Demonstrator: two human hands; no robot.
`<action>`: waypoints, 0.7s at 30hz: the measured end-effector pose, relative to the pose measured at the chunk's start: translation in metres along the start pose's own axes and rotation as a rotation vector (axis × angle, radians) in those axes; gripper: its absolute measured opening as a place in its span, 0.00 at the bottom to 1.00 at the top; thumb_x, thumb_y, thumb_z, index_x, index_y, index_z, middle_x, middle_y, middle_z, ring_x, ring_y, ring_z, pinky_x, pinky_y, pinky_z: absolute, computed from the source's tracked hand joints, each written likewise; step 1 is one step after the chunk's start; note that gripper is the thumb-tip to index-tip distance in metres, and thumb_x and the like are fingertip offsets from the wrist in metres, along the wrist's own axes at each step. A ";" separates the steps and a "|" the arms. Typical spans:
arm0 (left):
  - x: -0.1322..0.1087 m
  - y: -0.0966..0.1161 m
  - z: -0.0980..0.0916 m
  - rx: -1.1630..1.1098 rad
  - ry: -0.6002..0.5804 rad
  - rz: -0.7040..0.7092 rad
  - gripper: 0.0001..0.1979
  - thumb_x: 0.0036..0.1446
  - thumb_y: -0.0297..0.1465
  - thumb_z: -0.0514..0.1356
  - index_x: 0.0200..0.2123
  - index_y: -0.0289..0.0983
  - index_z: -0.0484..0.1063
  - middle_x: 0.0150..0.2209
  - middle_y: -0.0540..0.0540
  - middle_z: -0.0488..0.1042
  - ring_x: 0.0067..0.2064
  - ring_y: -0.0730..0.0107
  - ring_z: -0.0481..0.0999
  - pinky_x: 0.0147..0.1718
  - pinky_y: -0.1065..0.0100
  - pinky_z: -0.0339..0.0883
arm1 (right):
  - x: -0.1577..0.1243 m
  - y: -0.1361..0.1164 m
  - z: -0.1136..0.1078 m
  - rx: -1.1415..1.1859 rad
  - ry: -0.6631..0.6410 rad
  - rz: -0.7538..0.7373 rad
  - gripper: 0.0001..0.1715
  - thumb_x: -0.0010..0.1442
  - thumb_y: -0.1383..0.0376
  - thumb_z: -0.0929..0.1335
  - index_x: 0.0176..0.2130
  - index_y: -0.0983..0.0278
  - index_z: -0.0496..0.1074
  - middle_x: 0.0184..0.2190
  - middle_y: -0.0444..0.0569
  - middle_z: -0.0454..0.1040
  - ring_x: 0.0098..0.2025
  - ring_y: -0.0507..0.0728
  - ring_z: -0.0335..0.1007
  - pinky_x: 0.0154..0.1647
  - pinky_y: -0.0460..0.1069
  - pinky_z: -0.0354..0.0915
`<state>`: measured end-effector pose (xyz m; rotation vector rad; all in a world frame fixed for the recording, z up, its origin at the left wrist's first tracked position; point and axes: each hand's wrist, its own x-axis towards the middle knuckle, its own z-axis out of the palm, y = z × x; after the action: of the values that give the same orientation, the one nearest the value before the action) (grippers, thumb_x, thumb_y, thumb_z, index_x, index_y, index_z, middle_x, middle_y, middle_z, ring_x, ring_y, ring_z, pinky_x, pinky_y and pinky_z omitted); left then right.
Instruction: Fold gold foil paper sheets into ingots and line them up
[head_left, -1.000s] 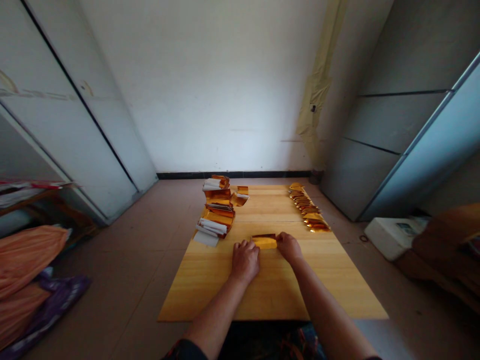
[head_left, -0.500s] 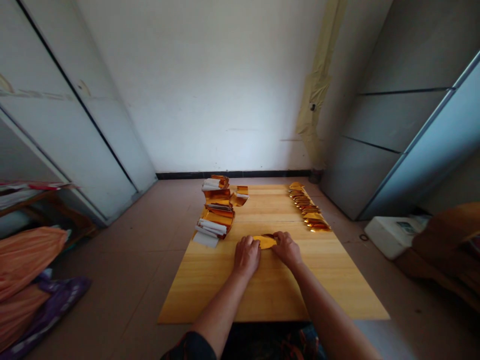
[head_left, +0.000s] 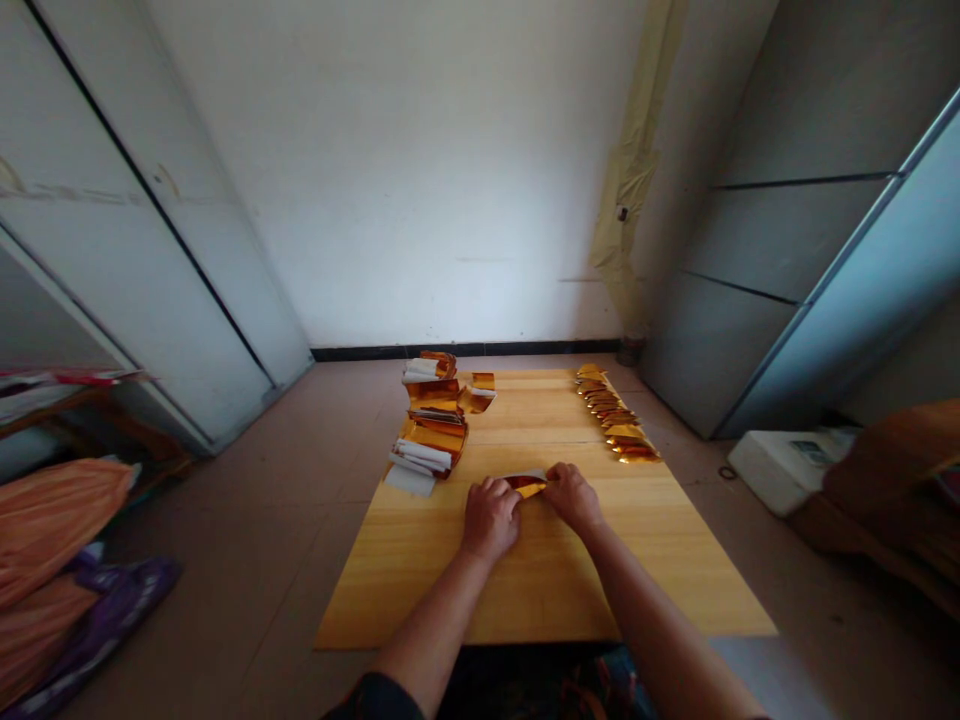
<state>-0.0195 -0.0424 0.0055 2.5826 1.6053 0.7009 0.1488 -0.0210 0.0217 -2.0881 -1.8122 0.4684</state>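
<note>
A small piece of gold foil paper (head_left: 526, 484) sits on the wooden table (head_left: 547, 580), partly folded, with its white back showing at the top edge. My left hand (head_left: 490, 518) pinches its left end with fingers closed. Its right end is pinched by my right hand (head_left: 573, 497), fingers also closed. Both hands rest on the table near its middle.
A heap of gold and white paper sheets (head_left: 433, 424) lies at the table's far left. A row of folded gold pieces (head_left: 616, 425) runs along the far right edge. Orange and purple bags (head_left: 64, 560) lie on the floor at left, a white box (head_left: 784, 465) at right.
The gold paper has gone from a flat strip to a narrower folded shape with its white back showing. Both hands have closed in towards each other over it.
</note>
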 end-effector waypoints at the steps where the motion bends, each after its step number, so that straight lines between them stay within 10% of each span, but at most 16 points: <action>1: -0.001 -0.001 -0.001 -0.011 0.007 0.012 0.09 0.52 0.25 0.58 0.35 0.41 0.75 0.34 0.46 0.71 0.42 0.63 0.67 0.38 0.63 0.57 | 0.001 0.000 0.000 0.001 -0.006 -0.003 0.10 0.55 0.63 0.65 0.39 0.62 0.70 0.40 0.50 0.71 0.39 0.54 0.70 0.36 0.45 0.57; 21: -0.001 -0.013 0.010 -0.264 0.087 -0.135 0.06 0.46 0.22 0.59 0.27 0.38 0.68 0.33 0.49 0.70 0.39 0.68 0.69 0.39 0.68 0.63 | -0.002 -0.009 -0.012 -0.040 -0.129 -0.056 0.13 0.49 0.63 0.69 0.38 0.59 0.73 0.37 0.45 0.75 0.38 0.54 0.69 0.33 0.45 0.55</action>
<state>-0.0268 -0.0353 -0.0066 2.2666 1.5700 0.9526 0.1458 -0.0217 0.0366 -2.0702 -1.9617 0.5684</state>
